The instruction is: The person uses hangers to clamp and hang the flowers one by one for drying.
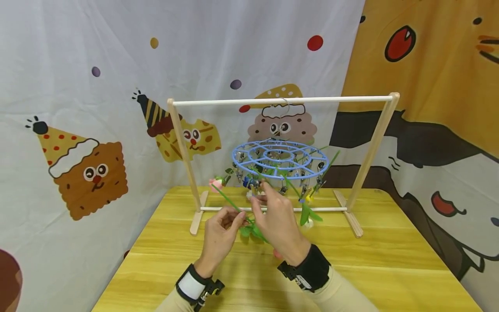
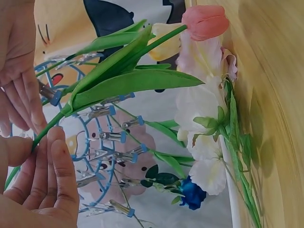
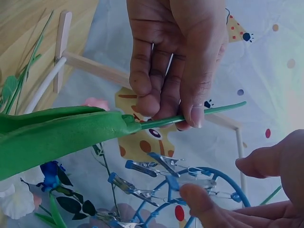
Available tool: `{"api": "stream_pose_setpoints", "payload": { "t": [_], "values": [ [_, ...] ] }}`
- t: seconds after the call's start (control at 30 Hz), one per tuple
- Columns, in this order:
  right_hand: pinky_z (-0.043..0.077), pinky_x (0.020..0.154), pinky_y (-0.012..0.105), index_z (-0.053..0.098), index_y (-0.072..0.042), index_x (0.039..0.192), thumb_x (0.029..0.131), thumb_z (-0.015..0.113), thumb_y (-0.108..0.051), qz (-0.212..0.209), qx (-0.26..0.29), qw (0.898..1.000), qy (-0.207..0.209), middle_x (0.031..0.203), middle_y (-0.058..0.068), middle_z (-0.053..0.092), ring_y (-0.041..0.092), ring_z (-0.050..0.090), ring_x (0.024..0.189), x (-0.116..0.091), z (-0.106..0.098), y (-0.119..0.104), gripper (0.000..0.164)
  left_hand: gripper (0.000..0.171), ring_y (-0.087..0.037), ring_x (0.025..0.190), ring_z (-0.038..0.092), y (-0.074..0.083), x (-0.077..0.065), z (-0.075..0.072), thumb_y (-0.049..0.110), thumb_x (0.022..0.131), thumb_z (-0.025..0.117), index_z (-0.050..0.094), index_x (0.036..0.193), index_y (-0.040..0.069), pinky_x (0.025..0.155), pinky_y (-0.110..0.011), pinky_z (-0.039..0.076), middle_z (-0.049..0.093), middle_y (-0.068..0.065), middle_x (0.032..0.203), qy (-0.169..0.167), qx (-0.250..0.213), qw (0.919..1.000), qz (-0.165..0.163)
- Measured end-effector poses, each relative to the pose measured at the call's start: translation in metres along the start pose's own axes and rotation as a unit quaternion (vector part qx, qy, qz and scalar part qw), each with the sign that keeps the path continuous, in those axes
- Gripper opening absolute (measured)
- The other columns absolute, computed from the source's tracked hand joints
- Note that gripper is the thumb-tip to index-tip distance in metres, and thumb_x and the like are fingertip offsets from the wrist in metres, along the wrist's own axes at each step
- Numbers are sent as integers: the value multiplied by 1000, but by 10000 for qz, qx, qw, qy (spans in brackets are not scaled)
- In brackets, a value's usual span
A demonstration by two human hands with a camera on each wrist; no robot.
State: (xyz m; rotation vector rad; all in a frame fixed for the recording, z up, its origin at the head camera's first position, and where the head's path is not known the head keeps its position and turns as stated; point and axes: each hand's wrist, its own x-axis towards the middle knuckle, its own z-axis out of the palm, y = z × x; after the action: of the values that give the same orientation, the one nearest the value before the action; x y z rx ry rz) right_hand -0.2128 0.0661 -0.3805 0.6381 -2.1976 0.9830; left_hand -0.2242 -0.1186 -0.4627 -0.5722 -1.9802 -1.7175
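Note:
My left hand [image 1: 220, 234] pinches the green stem of a pink tulip [image 2: 205, 23] between thumb and fingers. The tulip's broad leaves [image 3: 61, 137] spread on one side of the grip, and the bare stem end [image 3: 228, 107] sticks out on the other. My right hand [image 1: 278, 216] reaches up to the near side of a round blue clip hanger [image 1: 280, 177]. Its index fingertip is right at a metal clip [image 3: 173, 183] with a blue tip, while the thumb stands apart from it. Several clips hang from the hanger rings, some with flowers.
A wooden rack [image 1: 183, 143] carries the hanger from its white top bar [image 1: 234, 102]. A blue rose [image 2: 192, 194], a pink flower [image 1: 215, 185] and white flowers [image 2: 202, 104] hang below the rings. The wooden table [image 1: 163, 260] lies beneath, with a printed cloth [image 1: 117, 121] behind.

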Motion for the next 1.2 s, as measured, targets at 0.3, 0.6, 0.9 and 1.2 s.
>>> {"api": "stream_pose_setpoints", "payload": {
  "t": [0.3,0.6,0.9,1.2],
  "values": [
    [70,70,31,56,14,158,112,80,-12,465,-26,9987,-202,143,32,77,31,88,93,-2,-5,4,58,6,-10,85,84,0,-2,2,12,113,79,82,113,7,76,-29,71,87,-12,98,-35,9,10000,-7],
    [69,67,33,58,10,149,112,81,-11,832,-62,9965,-97,131,28,82,28,86,86,3,-10,14,50,6,-29,86,87,2,-1,4,13,114,78,81,111,8,77,-31,72,87,-14,101,-102,66,9999,101],
    [72,73,40,62,10,144,112,81,-17,848,-144,9963,-39,130,24,85,31,87,89,3,-21,25,46,13,-28,84,88,4,3,8,8,113,78,78,112,-5,77,-31,73,86,-20,101,-134,-139,9995,231],
    [69,69,35,64,7,148,108,89,-29,916,-148,9957,-20,124,19,87,24,85,83,6,-37,40,59,4,-26,86,88,6,4,12,8,112,79,81,112,4,79,-34,73,86,-16,101,-223,-128,9995,205]
  ]
}}
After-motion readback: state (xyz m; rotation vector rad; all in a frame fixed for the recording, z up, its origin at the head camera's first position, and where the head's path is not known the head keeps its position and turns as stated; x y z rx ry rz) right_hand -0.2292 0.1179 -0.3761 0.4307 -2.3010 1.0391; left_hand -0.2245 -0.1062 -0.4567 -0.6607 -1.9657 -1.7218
